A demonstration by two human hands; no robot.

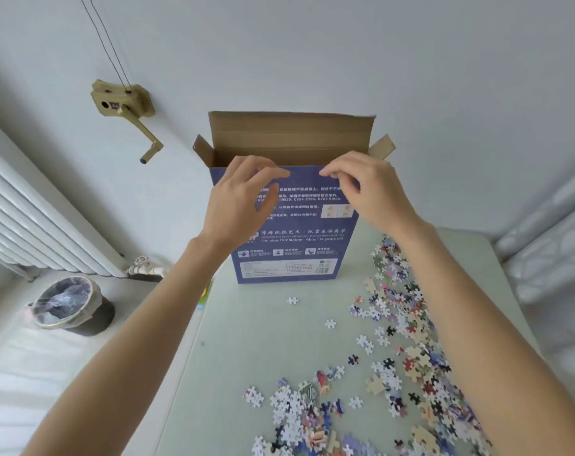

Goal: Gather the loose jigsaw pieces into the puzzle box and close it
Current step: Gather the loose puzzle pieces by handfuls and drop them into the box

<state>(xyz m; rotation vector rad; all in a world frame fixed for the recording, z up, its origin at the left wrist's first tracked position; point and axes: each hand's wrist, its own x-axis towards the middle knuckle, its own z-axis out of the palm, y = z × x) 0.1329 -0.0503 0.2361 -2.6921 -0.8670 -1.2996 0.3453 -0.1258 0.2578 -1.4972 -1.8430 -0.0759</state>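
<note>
The puzzle box point(287, 225) is stood upright on the pale worktop point(246, 340), flaps open. Its near top edge is pinched by the left hand point(243, 199) and right hand point(368, 189). Loose jigsaw pieces point(401, 324) are scattered to the right. A radiator point(33, 222) and lined bin point(69, 306) are seen left.

Two bare arms show, with no sleeves on them. The left hand point(238, 200) and the right hand point(368, 189) wear no rings, no watch and no gloves.

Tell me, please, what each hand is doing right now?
Left hand: pinched on the puzzle box front top edge.
Right hand: pinched on the same edge.
</note>
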